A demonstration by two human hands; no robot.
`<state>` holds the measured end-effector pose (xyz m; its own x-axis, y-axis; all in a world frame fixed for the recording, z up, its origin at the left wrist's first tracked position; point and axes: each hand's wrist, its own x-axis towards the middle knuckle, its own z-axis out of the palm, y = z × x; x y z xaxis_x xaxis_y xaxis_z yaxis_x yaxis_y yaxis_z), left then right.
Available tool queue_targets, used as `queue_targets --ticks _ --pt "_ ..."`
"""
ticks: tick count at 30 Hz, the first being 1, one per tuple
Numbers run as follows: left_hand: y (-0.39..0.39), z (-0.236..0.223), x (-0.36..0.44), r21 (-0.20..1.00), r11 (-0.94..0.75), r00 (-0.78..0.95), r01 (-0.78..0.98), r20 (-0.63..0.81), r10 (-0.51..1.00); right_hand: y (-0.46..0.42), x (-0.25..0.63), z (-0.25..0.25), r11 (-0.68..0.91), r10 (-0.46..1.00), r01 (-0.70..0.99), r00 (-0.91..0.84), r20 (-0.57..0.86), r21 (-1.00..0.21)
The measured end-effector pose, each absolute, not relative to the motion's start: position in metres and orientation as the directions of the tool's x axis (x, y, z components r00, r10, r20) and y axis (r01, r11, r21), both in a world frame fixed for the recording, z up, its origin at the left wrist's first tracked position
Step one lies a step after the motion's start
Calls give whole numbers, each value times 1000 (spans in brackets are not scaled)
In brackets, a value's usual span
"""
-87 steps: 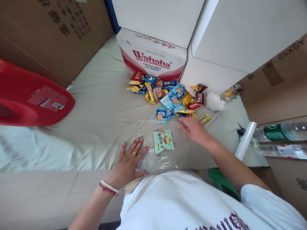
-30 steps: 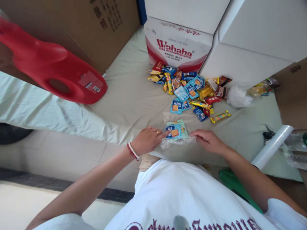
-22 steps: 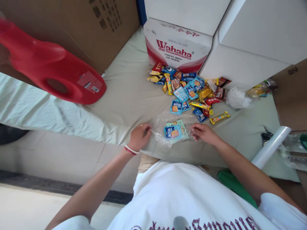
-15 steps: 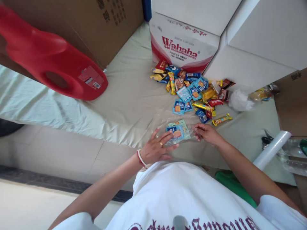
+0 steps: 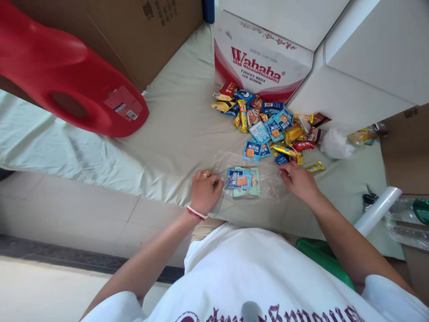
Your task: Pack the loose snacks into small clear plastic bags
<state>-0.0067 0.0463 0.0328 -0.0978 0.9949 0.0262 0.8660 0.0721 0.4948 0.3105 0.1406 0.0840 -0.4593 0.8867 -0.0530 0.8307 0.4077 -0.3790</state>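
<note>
A clear plastic bag (image 5: 268, 183) lies flat on the cloth in front of me. Inside or under its film, I cannot tell which, a blue snack packet (image 5: 239, 178) overlaps a pale green packet (image 5: 255, 181). At the bag's left end my left hand (image 5: 205, 190) is closed, its fingers curled on the film. My right hand (image 5: 299, 181) pinches the bag's right end, close to the snack pile. Just beyond the hands, a heap of small wrapped snacks (image 5: 275, 129) in blue, yellow, red and brown spreads over the cloth.
A Wahaha carton (image 5: 258, 67) stands behind the heap, beside white boxes (image 5: 368, 58). On the left is a large red jug (image 5: 97, 98) by a brown carton (image 5: 110, 40). A clear roll (image 5: 378, 210), scissors (image 5: 369, 194) and plastic bottles (image 5: 407, 212) lie at right.
My left hand has drawn back left from over the blue packet and curled at the bag's left end. My right hand has moved slightly right, and the bag looks more spread out.
</note>
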Motion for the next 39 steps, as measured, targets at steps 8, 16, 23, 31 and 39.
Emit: queue_targets --ticks 8,16,23,31,39 --pt "53 39 -5 608 44 -89 793 45 995 193 193 77 599 745 759 -645 -168 -257" --pt "69 27 7 473 118 -139 873 10 990 177 208 75 684 631 568 -776 -20 -458" --pt "78 27 -1 573 87 -172 815 95 981 115 213 69 867 430 461 -884 -185 -187" --pt "81 37 -38 668 -20 59 744 -35 998 89 207 65 871 464 471 -882 -85 -138" --pt "86 35 -25 808 -142 182 572 43 982 90 209 39 884 416 378 -905 93 -275"
